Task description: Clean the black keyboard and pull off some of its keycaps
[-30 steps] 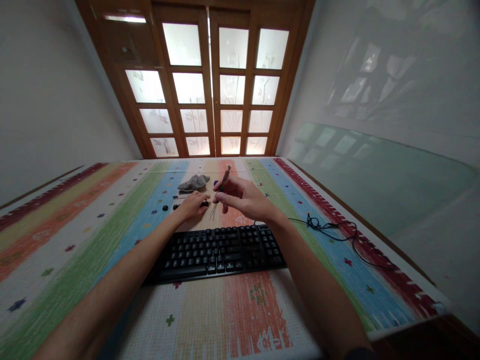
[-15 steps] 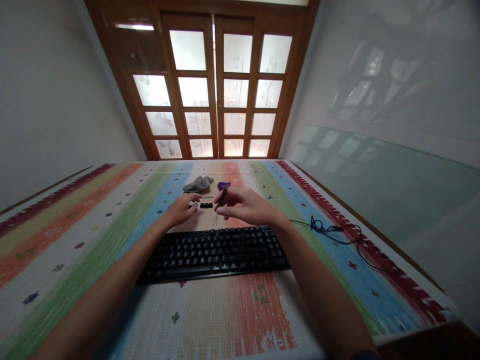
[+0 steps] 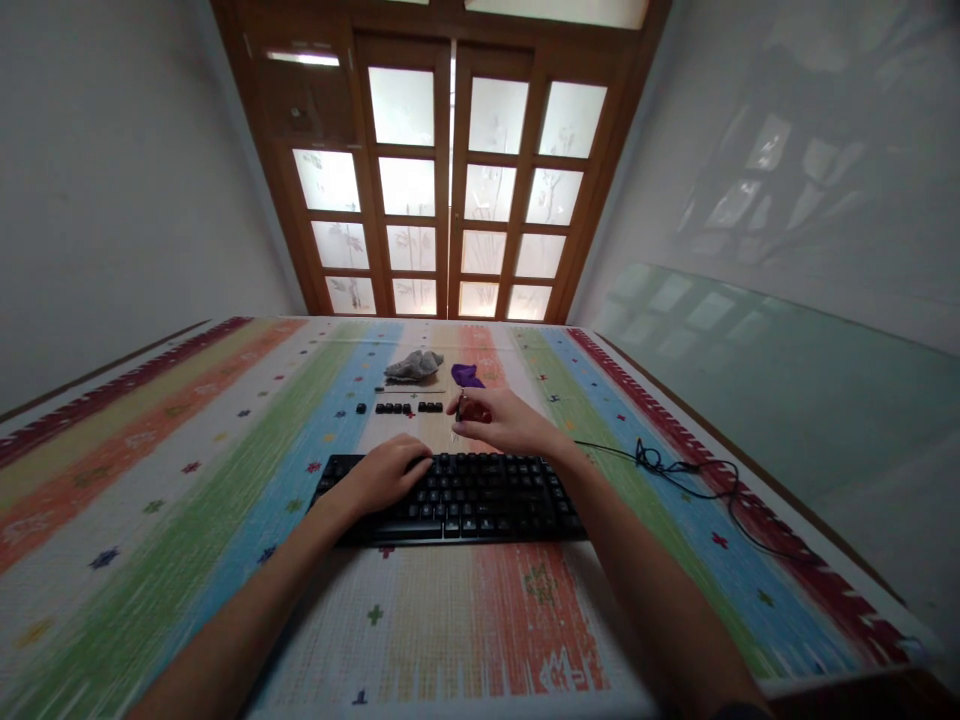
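We get one head-worn view, looking forward and down over the striped worktop [image 3: 225,470], close above the keyboard [image 3: 480,495], facing the wooden door [image 3: 450,180] beyond.

Both forearms are showing bare from the lower edge of the frame up to the wrists, no sleeves covering them. Left hand [image 3: 386,472] is showing bare: no glove, ring, watch or band visible. Right hand [image 3: 501,420] is likewise showing bare, no glove or jewellery visible. A dark strip, possibly a sleeve edge, is peeking in at the very bottom of the frame by the right upper arm; too little is showing to tell what it is. Fingernails are too small and blurred to describe. Nothing else of the body is appearing.
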A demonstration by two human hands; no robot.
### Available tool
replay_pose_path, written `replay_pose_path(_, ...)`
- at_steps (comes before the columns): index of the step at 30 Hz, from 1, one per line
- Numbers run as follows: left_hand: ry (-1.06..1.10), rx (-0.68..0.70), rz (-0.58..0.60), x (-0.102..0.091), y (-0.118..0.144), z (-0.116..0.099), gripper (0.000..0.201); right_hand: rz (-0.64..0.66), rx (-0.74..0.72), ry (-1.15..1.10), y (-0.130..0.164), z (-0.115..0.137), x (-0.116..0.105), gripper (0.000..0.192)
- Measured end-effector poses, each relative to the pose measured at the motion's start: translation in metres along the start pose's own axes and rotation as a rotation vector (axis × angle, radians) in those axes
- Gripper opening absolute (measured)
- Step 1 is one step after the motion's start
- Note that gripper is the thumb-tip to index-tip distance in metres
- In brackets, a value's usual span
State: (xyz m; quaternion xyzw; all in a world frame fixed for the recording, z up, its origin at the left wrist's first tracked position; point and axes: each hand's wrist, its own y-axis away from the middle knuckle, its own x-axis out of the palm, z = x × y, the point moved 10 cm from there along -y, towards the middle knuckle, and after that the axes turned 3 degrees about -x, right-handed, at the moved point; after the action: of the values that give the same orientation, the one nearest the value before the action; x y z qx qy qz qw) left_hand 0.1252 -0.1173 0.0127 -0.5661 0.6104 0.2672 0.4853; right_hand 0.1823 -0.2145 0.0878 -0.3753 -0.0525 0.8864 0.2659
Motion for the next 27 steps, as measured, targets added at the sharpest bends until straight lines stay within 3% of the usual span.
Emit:
replay_pose_path(21, -0.038, 0.033, -0.042, 0.011, 0.017, 0.0, 0.029, -0.014, 0.189, -0.032, 0.022, -0.058, 0.017, 0.017)
replay_pose_path(27, -0.034, 0.037, -0.044, 0.01, 0.017, -0.002, 0.029, -0.057, 0.217, -0.243, 0.022, -0.069, 0.018, 0.023)
